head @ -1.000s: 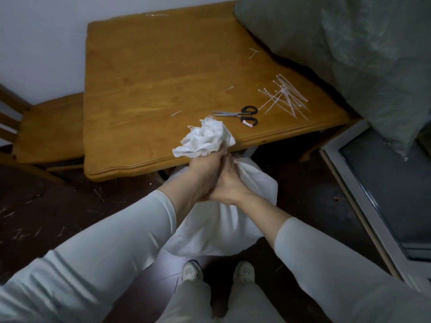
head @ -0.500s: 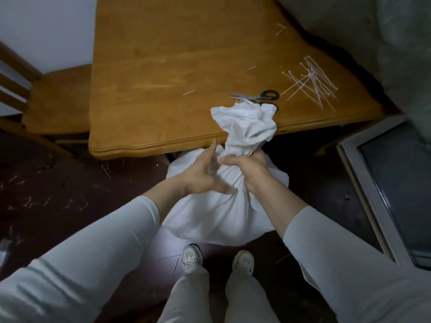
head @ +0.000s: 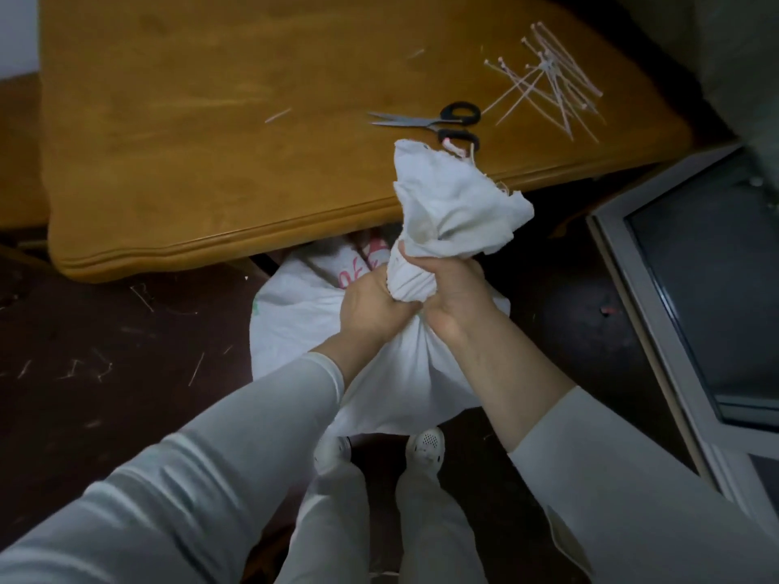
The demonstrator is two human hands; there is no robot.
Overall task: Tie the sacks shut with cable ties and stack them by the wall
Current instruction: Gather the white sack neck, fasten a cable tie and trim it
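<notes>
A white cloth sack (head: 404, 373) stands on the dark floor in front of my feet, its top bunched into a neck with a ruffled end (head: 451, 196) sticking up. My right hand (head: 453, 292) is wrapped around that neck. My left hand (head: 373, 305) grips the gathered cloth just below and to the left, touching the right hand. A second white sack with red print (head: 303, 280) sits behind it, partly under the table. Several loose white cable ties (head: 548, 86) lie on the wooden table at the far right.
The wooden table (head: 210, 162) fills the upper view, its front edge just beyond the sacks. Black-handled scissors (head: 434, 120) lie on it near the ties. A white-framed glass panel (head: 695, 288) lies at the right. Cut tie scraps litter the floor at left (head: 84, 368).
My left hand, open against the sack half a second ago, has closed on the gathered cloth below the neck. The view has tilted down and moved nearer the table.
</notes>
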